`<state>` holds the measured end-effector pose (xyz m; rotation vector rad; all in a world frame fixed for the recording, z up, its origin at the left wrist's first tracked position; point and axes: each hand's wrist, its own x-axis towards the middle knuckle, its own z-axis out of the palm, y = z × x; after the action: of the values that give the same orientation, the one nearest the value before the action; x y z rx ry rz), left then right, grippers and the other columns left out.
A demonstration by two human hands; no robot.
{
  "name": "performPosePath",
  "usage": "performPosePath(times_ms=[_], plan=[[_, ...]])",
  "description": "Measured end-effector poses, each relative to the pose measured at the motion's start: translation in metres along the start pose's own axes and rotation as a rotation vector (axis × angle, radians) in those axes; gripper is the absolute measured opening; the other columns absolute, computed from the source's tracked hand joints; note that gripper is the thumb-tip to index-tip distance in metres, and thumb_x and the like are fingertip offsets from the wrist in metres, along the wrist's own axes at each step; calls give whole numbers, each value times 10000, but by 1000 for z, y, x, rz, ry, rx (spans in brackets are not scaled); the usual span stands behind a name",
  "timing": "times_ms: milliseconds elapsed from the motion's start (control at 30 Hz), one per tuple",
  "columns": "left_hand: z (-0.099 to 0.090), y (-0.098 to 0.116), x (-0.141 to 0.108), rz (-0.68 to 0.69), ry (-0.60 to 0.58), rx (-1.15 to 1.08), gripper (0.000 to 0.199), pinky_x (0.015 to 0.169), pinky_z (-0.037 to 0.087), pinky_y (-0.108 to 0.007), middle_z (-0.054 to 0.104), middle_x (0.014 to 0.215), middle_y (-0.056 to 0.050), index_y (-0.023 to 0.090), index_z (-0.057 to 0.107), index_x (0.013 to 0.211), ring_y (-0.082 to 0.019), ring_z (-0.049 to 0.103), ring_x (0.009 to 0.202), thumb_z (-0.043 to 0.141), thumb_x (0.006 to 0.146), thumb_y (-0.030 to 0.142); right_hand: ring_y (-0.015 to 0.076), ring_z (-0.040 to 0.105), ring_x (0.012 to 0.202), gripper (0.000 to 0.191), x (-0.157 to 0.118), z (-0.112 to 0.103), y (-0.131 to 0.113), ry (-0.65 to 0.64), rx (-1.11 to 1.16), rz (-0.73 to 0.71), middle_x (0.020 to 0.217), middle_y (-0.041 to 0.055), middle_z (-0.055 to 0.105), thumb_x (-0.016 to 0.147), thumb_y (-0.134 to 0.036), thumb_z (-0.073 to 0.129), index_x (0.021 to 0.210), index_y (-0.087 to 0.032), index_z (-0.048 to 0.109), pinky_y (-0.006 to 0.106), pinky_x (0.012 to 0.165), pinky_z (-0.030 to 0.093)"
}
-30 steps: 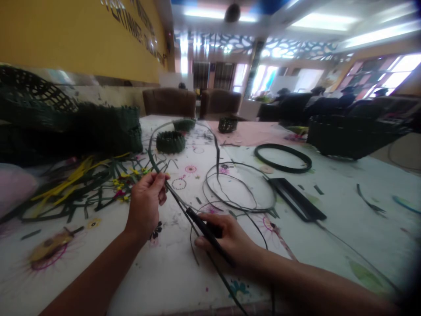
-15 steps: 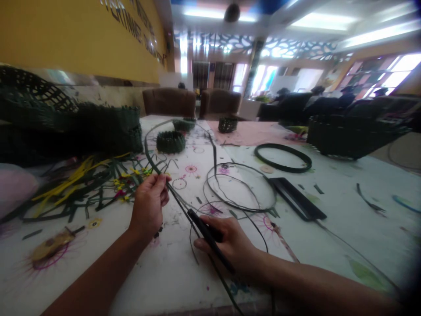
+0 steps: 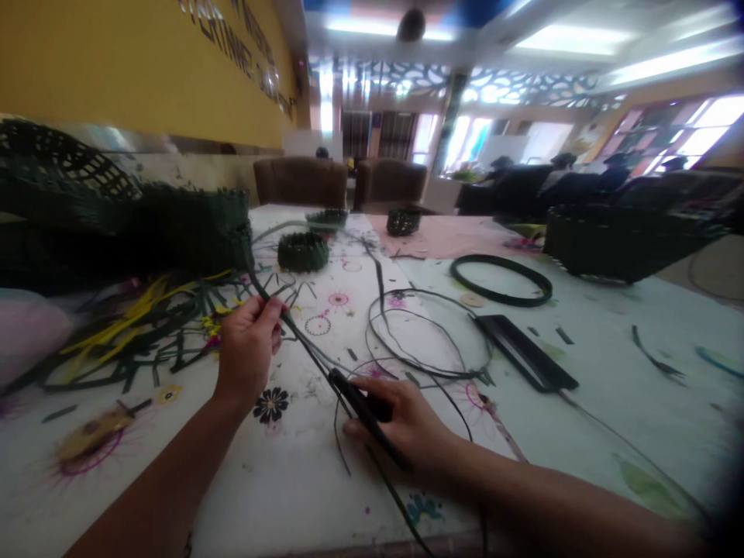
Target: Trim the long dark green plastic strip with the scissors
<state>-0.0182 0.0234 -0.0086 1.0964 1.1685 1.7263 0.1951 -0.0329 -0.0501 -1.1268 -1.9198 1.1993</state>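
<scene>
Woven baskets (image 3: 191, 232) past left hand (image 3: 249, 353); strip loops (image 3: 490, 349) beside right hand (image 3: 407, 426)

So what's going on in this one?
A person at a flower-printed table pinches a long dark green strip in their left hand, while their right hand grips a slim black tool beside it. A woven green basket sits beyond, and a loose coil of thin strip lies to the right.

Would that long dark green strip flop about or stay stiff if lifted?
Probably floppy but springy: the strip bends easily from the left hand, and similar loops nearby hold their curves. It looks thin, so likely light.
</scene>
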Motion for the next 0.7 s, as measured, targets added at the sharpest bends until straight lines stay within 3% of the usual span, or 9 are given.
performPosePath(times_ms=[167,433,700], plan=[[4,-4,-5,-33,-26,-4,205,367,185,-167,376,513,59,151,595,715,-25,281,378,676,796,322,113,409,625,381,0,0,4,-2,46,-4,673,-35,490,756,-404,750,1042,-154,714,229,588,371],[7,-3,-9,-109,-34,-45,206,366,171,-146,385,526,62,142,597,709,-12,266,377,687,780,312,118,393,619,347,-1,0,1,3,83,12,653,-35,470,740,-400,755,995,-168,712,234,581,364],[9,0,-12,-160,-28,-96,172,368,187,-148,392,516,62,138,596,713,-17,268,376,677,769,279,104,334,607,211,-4,2,-4,-26,163,-14,636,-57,373,765,-347,722,807,-168,619,236,555,299]])
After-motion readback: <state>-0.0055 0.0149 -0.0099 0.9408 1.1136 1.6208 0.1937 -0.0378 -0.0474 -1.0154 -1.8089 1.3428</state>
